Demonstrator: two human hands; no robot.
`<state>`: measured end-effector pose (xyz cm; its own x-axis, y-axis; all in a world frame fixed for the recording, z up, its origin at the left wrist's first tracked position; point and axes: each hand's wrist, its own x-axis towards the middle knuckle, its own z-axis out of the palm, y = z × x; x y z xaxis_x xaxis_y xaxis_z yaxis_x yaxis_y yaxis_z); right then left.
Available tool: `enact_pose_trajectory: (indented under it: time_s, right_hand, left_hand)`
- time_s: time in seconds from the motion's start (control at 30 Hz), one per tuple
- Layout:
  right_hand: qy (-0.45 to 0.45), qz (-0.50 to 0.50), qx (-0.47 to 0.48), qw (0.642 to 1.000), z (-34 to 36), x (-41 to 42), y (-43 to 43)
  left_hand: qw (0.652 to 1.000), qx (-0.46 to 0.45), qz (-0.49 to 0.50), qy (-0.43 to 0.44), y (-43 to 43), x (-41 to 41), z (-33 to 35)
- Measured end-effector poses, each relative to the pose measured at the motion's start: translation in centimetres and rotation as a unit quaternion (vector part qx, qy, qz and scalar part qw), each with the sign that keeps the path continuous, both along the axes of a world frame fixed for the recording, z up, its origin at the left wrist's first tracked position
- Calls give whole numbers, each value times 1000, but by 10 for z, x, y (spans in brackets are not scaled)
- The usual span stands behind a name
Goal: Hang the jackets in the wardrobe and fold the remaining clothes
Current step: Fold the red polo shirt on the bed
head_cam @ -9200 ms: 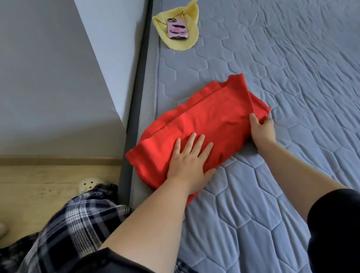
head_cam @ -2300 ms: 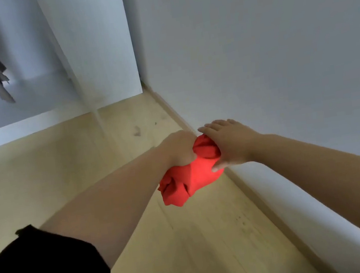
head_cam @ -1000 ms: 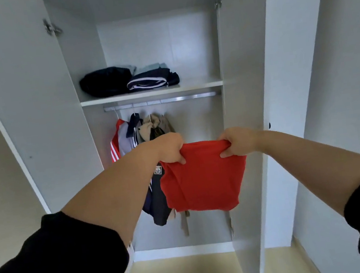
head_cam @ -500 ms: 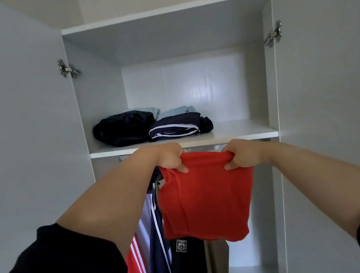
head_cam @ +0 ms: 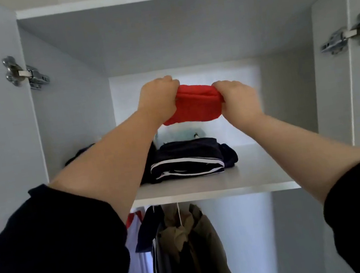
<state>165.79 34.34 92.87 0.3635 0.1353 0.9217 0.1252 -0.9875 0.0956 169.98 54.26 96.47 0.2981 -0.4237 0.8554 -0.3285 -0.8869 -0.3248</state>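
Observation:
A folded red garment (head_cam: pixel 195 107) hangs in the air inside the upper wardrobe compartment, above the shelf (head_cam: pixel 249 178). My left hand (head_cam: pixel 158 101) grips its left edge and my right hand (head_cam: pixel 238 99) grips its right edge. Directly below it on the shelf lies a folded dark navy garment with white stripes (head_cam: pixel 188 160), with a pale blue piece (head_cam: pixel 181 134) behind it. Another dark folded garment (head_cam: pixel 79 154) is mostly hidden by my left arm. Several jackets (head_cam: pixel 185 246) hang under the shelf.
Both wardrobe doors stand open, with metal hinges at the left (head_cam: pixel 24 73) and right (head_cam: pixel 345 35). The right part of the shelf beside the navy stack is bare.
Both hands have raised the red garment from below the shelf edge up into the upper compartment, above the navy stack. The view has moved closer and tilted up.

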Motion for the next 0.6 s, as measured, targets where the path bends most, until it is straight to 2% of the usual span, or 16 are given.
enact_pose_trajectory:
  time_s: [0.07, 0.1, 0.17, 0.23, 0.27, 0.33, 0.4, 0.6]
  right_hand:
    - [-7, -3, -28, 1000, -13, 38, 6]
    - [23, -13, -42, 999, -23, 56, 8]
    - [143, -46, -90, 985, -52, 87, 11]
    - [278, -84, -136, 947, -87, 112, 13]
    - [324, -90, -131, 933, -102, 119, 13]
    - [344, -77, -93, 931, -117, 125, 12]
    - [348, -63, -72, 933, -121, 124, 10]
    - [341, -14, -5, 940, -126, 94, 12]
  left_hand:
    - [999, 26, 30, -3, 0, 36, -18]
    - [997, 48, 51, 21, 0, 55, -32]
    - [986, 100, 92, 100, 5, 90, -70]
    - [963, 150, 119, 189, 10, 114, -114]
    - [956, 143, 109, 233, 11, 122, -132]
    - [952, 77, 55, 291, 11, 128, -153]
    - [953, 38, 14, 300, 11, 125, -155]
    - [943, 13, 3, 332, 3, 89, -152]
